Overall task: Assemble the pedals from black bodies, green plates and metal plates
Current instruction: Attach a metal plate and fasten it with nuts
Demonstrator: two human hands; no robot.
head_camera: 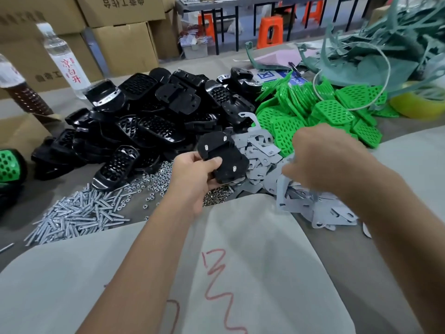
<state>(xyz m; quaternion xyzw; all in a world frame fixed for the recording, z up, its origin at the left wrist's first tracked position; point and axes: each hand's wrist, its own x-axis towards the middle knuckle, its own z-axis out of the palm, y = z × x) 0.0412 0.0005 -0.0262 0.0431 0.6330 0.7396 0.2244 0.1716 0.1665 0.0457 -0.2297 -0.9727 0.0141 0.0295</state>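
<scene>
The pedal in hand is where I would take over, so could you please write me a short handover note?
Left hand grips a black pedal body, underside up, three screw ends poking through. Right hand reaches into the metal plates; its grasp is blurred. Black bodies are piled behind, green plates to the right, screws and nuts near left. Left to do: metal plate onto screws, then probably nuts.

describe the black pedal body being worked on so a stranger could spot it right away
Start at the big heap of black bodies at the table's middle, then drop to its near right edge beside the grey metal plates. There the left hand grips one black body off the table, the only one showing three silver screw tips.
</scene>
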